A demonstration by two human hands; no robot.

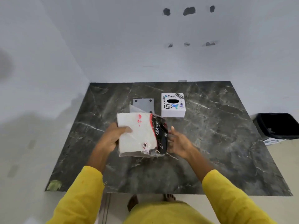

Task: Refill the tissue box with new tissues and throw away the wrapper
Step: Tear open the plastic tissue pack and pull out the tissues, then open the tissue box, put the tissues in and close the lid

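A pack of white tissues (135, 135) in a clear wrapper with a black and red printed end is held above the dark marble table (210, 126). My left hand (111, 138) grips the pack's left side, thumb on top. At the printed end, my right hand (179, 143) has its fingers on the wrapper. The white tissue box (173, 105), covered in stickers and with a dark oval slot on top, stands on the table just beyond the pack. Beside the box lies a grey square plate (144, 105) with corner holes, partly hidden by the pack.
A black bin (278, 125) with a dark liner stands on the floor off the table's right edge. White walls close in the table at the back and left. A greenish patch (54, 185) marks the table's near left corner. My bare feet show below the front edge.
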